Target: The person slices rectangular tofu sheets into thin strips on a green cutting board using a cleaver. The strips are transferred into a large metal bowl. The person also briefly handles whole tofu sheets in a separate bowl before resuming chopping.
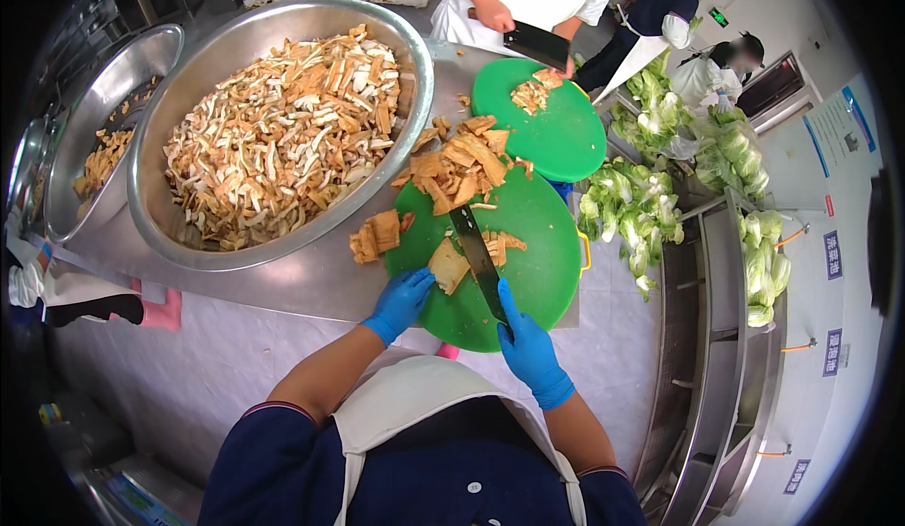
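My right hand (534,349), in a blue glove, is closed round the handle of a dark, broad-bladed kitchen knife (478,254). The blade slants across a green round cutting board (537,286), beside a pale, brown-edged slab that looks like fried tofu (449,266). My left hand (402,304), also gloved in blue, presses bunched fingertips on the slab's left edge. Cut strips (502,245) lie right of the blade. Uncut brown pieces are heaped (462,166) at the board's far edge, and a smaller stack (375,236) sits on the metal table left of the board.
A large steel basin (426,83) full of cut strips stands left, with a second metal bowl (61,215) beyond it. Across the table, a co-worker's hand (494,14) holds a cleaver (537,45) over another green board (566,144). Leafy cabbages (632,205) are piled at right.
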A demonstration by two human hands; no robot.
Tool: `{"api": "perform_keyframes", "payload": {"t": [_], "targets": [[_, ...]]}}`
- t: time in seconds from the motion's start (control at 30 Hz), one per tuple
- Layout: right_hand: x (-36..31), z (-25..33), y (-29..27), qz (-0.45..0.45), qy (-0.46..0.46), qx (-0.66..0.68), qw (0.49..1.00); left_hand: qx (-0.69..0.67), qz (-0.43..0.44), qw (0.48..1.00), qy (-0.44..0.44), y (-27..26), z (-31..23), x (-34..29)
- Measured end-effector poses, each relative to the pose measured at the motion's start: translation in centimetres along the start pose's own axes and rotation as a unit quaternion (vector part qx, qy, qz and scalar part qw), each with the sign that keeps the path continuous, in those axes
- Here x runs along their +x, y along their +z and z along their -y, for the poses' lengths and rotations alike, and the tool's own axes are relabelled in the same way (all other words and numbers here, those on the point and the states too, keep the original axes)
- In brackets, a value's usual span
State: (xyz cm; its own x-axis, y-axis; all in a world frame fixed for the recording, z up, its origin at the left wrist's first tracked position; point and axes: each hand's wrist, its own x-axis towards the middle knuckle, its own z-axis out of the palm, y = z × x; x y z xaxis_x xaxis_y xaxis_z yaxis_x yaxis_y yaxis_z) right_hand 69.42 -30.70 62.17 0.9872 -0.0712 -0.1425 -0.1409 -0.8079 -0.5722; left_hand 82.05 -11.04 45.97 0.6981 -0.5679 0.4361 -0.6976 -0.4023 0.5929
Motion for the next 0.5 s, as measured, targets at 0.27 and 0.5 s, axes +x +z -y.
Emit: {"api": "perform_keyframes", "payload": {"t": [0.27, 0.5], "targets": [[1.7, -0.6, 0.2, -0.011, -0.044, -0.001, 0.999, 0.014, 0.036, 0.999, -0.001, -0.5, -0.3, -0.1], [1.5, -0.7, 1.1, 0.01, -0.029, -0.011, 0.999, -0.007, 0.068, 0.998, -0.013, -1.5, -1.2, 0.5]]}}
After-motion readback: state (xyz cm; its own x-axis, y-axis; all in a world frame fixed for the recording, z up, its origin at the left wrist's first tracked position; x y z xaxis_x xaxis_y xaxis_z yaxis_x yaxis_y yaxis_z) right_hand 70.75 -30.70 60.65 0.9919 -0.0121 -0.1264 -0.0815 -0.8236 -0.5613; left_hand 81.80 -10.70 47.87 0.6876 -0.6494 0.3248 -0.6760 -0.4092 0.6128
